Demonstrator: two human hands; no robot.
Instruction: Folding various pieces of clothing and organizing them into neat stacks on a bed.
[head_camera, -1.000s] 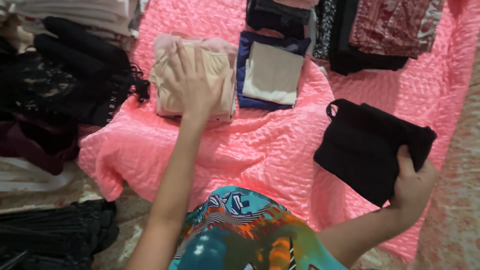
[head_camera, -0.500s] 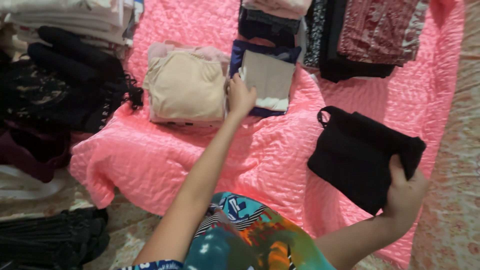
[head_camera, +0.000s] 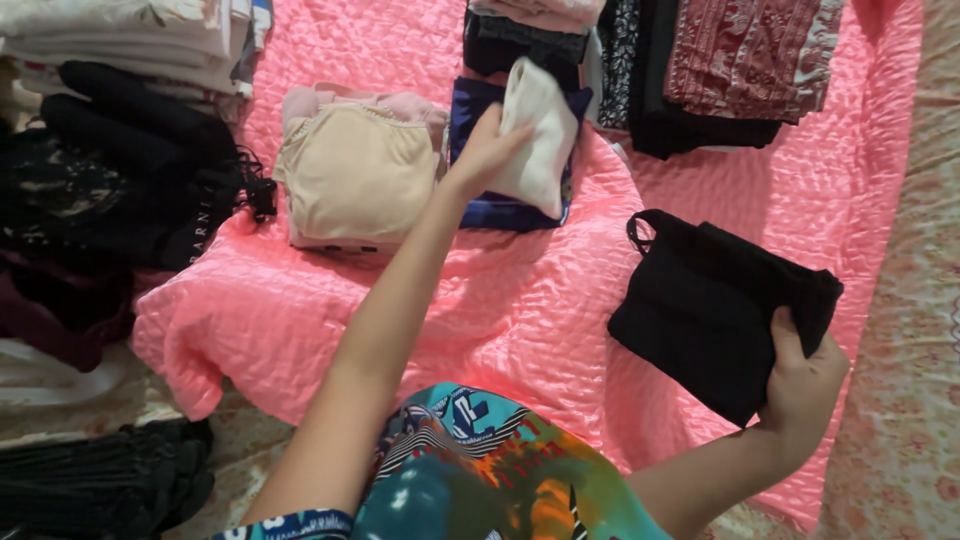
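Note:
My left hand (head_camera: 487, 150) grips the edge of a folded cream garment (head_camera: 540, 135) and lifts it off a navy folded garment (head_camera: 500, 205) on the pink quilted blanket (head_camera: 510, 300). Left of it lies a beige folded garment (head_camera: 350, 175) on top of a pink one. My right hand (head_camera: 800, 385) holds the near corner of a folded black garment (head_camera: 710, 300) with a strap loop, which lies on the blanket at the right.
Stacks of folded clothes line the far edge: black and dark red patterned pieces (head_camera: 740, 60). Black lace garments (head_camera: 110, 180) and white folded cloth (head_camera: 110, 35) pile at the left. A floral mat (head_camera: 910, 300) borders the right.
My left hand moved right from the beige stack to the cream garment and picked up its edge. The right hand kept its hold on the black garment.

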